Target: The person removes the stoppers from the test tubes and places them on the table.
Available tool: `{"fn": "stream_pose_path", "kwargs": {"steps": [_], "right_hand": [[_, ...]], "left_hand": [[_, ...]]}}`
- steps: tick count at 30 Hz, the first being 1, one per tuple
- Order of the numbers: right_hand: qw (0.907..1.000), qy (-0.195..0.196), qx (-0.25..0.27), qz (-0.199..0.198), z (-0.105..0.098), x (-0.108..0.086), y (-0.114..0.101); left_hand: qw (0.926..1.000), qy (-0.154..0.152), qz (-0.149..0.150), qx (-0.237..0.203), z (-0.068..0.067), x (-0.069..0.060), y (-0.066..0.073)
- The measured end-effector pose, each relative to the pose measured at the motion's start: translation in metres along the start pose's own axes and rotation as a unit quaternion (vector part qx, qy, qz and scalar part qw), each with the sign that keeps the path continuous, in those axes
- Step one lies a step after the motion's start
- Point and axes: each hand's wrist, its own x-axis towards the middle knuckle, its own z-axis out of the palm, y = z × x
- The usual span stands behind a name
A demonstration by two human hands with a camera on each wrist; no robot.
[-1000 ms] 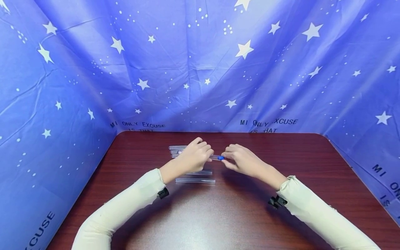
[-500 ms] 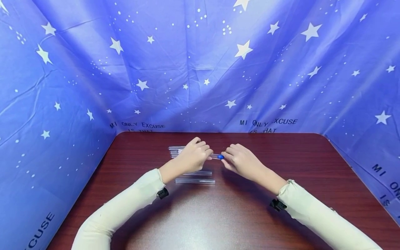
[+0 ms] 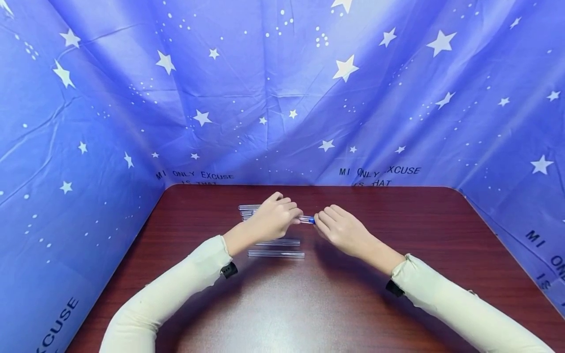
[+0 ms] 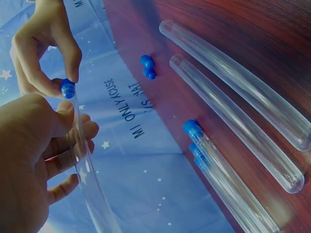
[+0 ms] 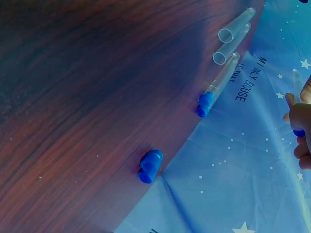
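Observation:
My left hand (image 3: 275, 218) holds a clear glass test tube (image 4: 90, 182) around its upper part. At the tube's mouth is a blue stopper (image 4: 68, 89). My right hand (image 3: 340, 226) pinches that stopper between thumb and fingers, as the left wrist view shows. Two test tubes without stoppers, a nearer one (image 4: 238, 82) and another (image 4: 235, 124), lie side by side on the table. Beyond them lie several tubes with blue stoppers (image 4: 193, 127), overlapping so that I cannot tell them all apart. The left hand partly hides them in the head view.
Loose blue stoppers (image 5: 151, 166) lie close together on the dark red wood-grain table (image 3: 273, 304), near its far edge. A blue curtain (image 3: 273, 98) with white stars surrounds the table at the back and sides.
The right hand has turned slightly, and its fingers now sit closer around the stopper's end. The tube has shifted only a little in the left hand's hold. The tubes on the table stay put.

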Motion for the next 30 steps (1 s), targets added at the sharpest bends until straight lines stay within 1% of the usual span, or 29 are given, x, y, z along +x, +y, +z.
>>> {"fn": "stream_pose_path", "kwargs": {"steps": [5,9,11,14,19,24,30], "right_hand": [[0.9999,-0.001,-0.01,-0.004,-0.0005,-0.0008,0.0],[0.9999,-0.003,-0.01,-0.01,0.0017,-0.0025,-0.0005],[0.9999,-0.001,-0.001,-0.011,0.0022,-0.0027,-0.0009],[0.9998,0.002,0.018,-0.009,0.0016,-0.0024,-0.0013],[0.9986,-0.007,0.053,0.003,-0.0015,-0.0005,-0.0009],[0.9939,-0.012,0.104,0.034,-0.002,0.0016,0.0014],[0.9838,-0.007,0.16,0.081,-0.0014,0.0035,0.0038]], "left_hand": [[0.9998,-0.019,0.009,0.008,-0.0015,0.0014,0.0002],[0.9995,-0.023,0.019,0.006,-0.0027,0.0024,-0.0009],[0.9994,-0.021,0.026,0.001,-0.0028,0.0023,-0.0015],[0.9993,-0.013,0.034,-0.01,-0.0022,0.0014,-0.0019],[0.9989,0.005,0.04,-0.024,-0.0007,-0.0003,-0.0021],[0.9984,0.028,0.044,-0.023,-0.0004,-0.0001,-0.0027],[0.9975,0.048,0.05,-0.012,0.0003,0.001,-0.0028]]}}
